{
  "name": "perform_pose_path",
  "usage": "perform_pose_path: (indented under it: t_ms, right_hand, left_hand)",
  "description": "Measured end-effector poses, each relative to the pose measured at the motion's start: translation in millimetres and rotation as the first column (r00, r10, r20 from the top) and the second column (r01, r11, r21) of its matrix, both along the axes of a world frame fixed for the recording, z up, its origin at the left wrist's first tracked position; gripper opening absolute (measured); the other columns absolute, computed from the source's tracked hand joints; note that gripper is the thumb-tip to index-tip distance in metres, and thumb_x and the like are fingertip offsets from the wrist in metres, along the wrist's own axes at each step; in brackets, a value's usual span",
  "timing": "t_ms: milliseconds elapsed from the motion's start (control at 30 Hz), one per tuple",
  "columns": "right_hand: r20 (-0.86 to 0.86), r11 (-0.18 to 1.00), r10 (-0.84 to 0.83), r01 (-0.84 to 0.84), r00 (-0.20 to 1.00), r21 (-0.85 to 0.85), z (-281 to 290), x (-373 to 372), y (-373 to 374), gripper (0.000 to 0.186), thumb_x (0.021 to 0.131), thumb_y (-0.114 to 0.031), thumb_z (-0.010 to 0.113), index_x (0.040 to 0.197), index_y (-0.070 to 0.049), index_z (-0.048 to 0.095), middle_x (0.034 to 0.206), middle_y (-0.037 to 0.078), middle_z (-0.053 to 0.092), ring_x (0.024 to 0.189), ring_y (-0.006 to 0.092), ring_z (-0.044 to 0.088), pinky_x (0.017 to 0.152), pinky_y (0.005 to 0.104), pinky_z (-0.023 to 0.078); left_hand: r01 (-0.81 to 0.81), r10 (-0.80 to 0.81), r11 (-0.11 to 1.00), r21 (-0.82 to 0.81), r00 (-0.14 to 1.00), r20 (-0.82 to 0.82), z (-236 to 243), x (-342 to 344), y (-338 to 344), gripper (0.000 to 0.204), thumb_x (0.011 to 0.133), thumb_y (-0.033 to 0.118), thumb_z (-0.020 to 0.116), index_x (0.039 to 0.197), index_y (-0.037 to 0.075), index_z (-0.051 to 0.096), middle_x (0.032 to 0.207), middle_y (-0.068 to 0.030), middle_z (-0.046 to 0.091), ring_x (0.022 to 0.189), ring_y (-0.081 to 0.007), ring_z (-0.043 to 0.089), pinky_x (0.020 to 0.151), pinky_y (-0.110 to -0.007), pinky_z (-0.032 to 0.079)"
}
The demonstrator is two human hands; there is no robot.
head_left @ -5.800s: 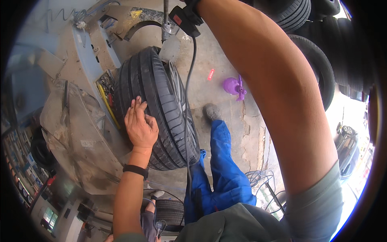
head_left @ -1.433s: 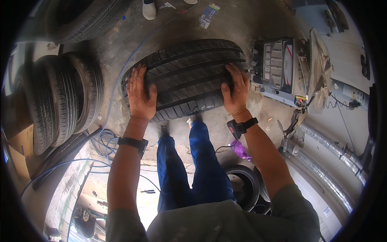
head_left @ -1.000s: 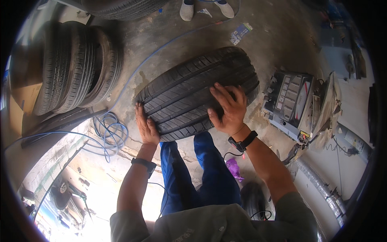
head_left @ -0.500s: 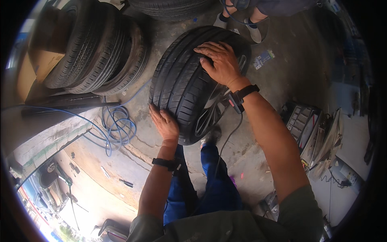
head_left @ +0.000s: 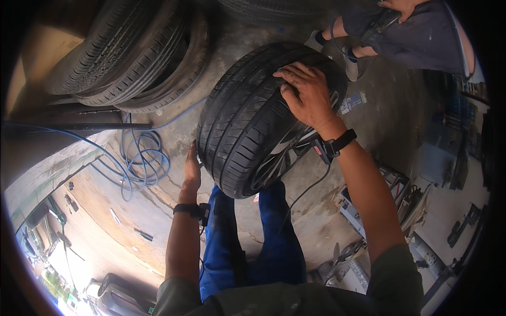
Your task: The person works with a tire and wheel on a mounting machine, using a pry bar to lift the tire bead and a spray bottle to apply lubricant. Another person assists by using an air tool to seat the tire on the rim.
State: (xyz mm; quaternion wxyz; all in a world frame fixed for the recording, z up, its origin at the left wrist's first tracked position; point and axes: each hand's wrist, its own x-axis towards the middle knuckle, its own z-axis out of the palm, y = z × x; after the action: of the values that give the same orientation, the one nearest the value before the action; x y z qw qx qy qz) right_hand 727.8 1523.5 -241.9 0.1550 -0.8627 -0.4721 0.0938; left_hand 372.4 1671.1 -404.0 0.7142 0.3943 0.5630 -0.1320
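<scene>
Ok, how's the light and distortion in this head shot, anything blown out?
Head view: heavy fisheye bend with a black rim; sunlit ground at lower left is blown out; the tire and right hand are evenly lit and sharp; the stacked tires sit in dimmer shade.

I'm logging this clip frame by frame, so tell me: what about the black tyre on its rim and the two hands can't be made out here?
Head view:
- Left hand: fingers hidden behind the black treaded tyre.
- Metal rim: mostly hidden by the tyre; far face unseen.
- Right hand: palm hidden, lying flat on the tread.
- Tyre's foot: hidden by its own bulk and the blue trouser legs.
</scene>
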Motion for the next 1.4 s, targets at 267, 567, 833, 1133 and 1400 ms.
perform_pose_path:
  t_ms: [267,567,833,1133,1400]
  right_hand:
    - [-0.108,0.982,0.108,-0.123,0.988,-0.144,22.8,-79.9,30.5,0.034,0.088,-0.025,0.066,0.118,-0.01,0.073,0.12,0.007,0.072,0.12,0.0245,0.062,0.092,0.0399,0.04]
    - [-0.069,0.977,0.192,-0.197,0.979,-0.086,53.4,-148.9,-23.8,0.033,0.084,-0.031,0.064,0.109,-0.014,0.077,0.116,0.002,0.073,0.115,0.0215,0.063,0.092,0.0391,0.036]
    - [-0.124,0.978,0.189,-0.198,0.974,-0.066,41.7,-123.7,-37.8,0.032,0.082,-0.028,0.065,0.107,-0.014,0.077,0.115,0.002,0.074,0.113,0.0208,0.063,0.091,0.0393,0.038]
    - [-0.461,0.726,-0.528,0.661,0.713,0.19,83.0,-104.4,-142.5,0.034,0.101,-0.023,0.053,0.125,-0.001,0.062,0.137,0.018,0.061,0.128,0.0355,0.054,0.111,0.0471,0.04]
    - [-0.872,0.192,-0.31,0.874,-0.378,-0.447,-5.1,-201.6,-196.2,0.074,0.11,-0.057,0.027,0.161,-0.004,0.023,0.166,0.016,0.029,0.152,0.0321,0.029,0.125,0.0392,0.021]
  left_hand:
    - [-0.287,0.295,0.953,-0.1,0.953,0.067,-11.2,-52.4,-13.0,0.081,0.107,0.062,0.035,0.162,0.003,0.028,0.167,-0.0122,0.032,0.153,-0.0245,0.029,0.126,-0.038,0.019]
    - [-0.007,0.005,0.999,0.038,0.999,0.034,-10.8,-61.7,5.4,0.076,0.106,0.063,0.042,0.122,-0.006,0.07,0.118,-0.0193,0.072,0.109,-0.0266,0.063,0.102,-0.036,0.045]
    - [-0.089,0.12,0.98,0.176,0.978,-0.17,48.0,-37.5,-43.6,0.071,0.107,0.056,0.043,0.127,-0.008,0.066,0.118,-0.0228,0.071,0.111,-0.0265,0.063,0.101,-0.037,0.046]
    - [0.089,-0.033,0.946,0.31,0.983,-0.183,89.3,4.9,-89.6,0.059,0.11,0.045,0.038,0.128,-0.005,0.065,0.121,-0.0288,0.069,0.117,-0.042,0.062,0.103,-0.042,0.045]
    - [0.344,-0.227,0.765,0.545,0.935,-0.271,97.9,99.1,-93.3,0.057,0.11,0.04,0.031,0.124,-0.004,0.065,0.126,-0.0324,0.064,0.119,-0.049,0.059,0.103,-0.047,0.045]
